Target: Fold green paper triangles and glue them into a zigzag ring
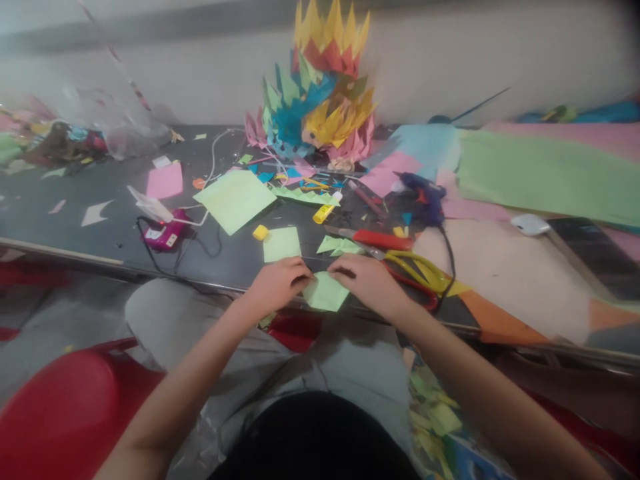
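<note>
My left hand and my right hand are both closed on a small light green piece of paper at the near edge of the dark table. The fingers pinch and press its top edge from either side. The paper looks partly folded. A second green square lies just beyond my left hand, and a folded green piece lies beyond my right hand. Yellow-handled scissors rest right of my right hand.
A tall spiky paper model in yellow, red, blue and pink stands at the back. A larger green sheet, glue stick, red-handled cutter, blue glue gun, pink device with cables, and large coloured sheets surround the work spot. A red chair is lower left.
</note>
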Demonstrator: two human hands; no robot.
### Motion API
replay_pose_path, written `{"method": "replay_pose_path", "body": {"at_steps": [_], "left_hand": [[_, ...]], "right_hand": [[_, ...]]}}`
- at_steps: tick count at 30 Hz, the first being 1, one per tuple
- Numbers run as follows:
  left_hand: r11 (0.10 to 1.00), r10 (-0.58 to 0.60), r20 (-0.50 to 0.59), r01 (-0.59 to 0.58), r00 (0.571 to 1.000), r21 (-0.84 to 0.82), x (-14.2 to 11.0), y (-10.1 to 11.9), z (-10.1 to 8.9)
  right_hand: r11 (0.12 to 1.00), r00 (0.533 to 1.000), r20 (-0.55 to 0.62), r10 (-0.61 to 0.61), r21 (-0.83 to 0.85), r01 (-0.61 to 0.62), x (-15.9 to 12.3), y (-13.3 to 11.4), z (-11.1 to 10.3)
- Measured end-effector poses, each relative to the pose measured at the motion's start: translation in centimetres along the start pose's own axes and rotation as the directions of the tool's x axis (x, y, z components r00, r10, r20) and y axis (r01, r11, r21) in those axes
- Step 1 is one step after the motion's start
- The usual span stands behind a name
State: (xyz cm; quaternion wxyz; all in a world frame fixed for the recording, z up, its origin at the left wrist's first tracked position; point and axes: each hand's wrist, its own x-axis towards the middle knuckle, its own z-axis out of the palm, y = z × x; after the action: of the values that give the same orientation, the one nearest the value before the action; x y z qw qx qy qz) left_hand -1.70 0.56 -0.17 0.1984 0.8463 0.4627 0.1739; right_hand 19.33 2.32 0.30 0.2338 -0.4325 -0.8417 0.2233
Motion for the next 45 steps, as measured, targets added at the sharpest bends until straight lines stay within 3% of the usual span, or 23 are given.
{"method": "replay_pose_path", "body": {"at_steps": [3, 8, 16, 29, 32, 39, 45], "left_hand": [[0.995, 0.06, -0.018, -0.058, 0.998, 0.085, 0.2, -0.2, 0.3], [0.969, 0.086, -0.1, -0.06, 0.991, 0.239, 0.1, -0.1, 1.3], [0.931, 0.142, -0.114, -0.094, 0.983, 0.353, -0.2, -0.1, 1.7], [0.87, 0.151, 0.017, -0.141, 0.988, 0.473, -0.1, 0.7, 0.6], [0.866, 0.138, 0.03, -0.135, 0.99, 0.482, -0.1, 0.9, 0.3], [0.905, 0.096, 0.041, -0.104, 0.995, 0.413, -0.5, 0.7, 0.1], [0.928, 0.09, 0.061, -0.105, 0.994, 0.357, -1.1, 0.3, 0.1]], "right_hand": [[0.989, 0.991, 0.022, -0.135, -0.059, 0.136, -0.1, 0.6, 0.0], [0.945, 0.954, 0.053, -0.295, -0.131, 0.299, -0.6, 1.4, 0.0], [0.929, 0.945, 0.091, -0.313, -0.176, 0.324, -1.0, 1.8, 0.2], [0.89, 0.921, 0.16, -0.356, -0.242, 0.386, -0.7, 1.7, -0.1], [0.893, 0.932, 0.188, -0.31, -0.278, 0.353, -0.5, 1.1, -0.5], [0.951, 0.97, 0.227, -0.085, -0.272, 0.147, -1.0, 0.6, -2.8], [0.978, 0.973, 0.178, -0.146, -0.124, 0.169, -1.8, 1.4, -2.9]]}}
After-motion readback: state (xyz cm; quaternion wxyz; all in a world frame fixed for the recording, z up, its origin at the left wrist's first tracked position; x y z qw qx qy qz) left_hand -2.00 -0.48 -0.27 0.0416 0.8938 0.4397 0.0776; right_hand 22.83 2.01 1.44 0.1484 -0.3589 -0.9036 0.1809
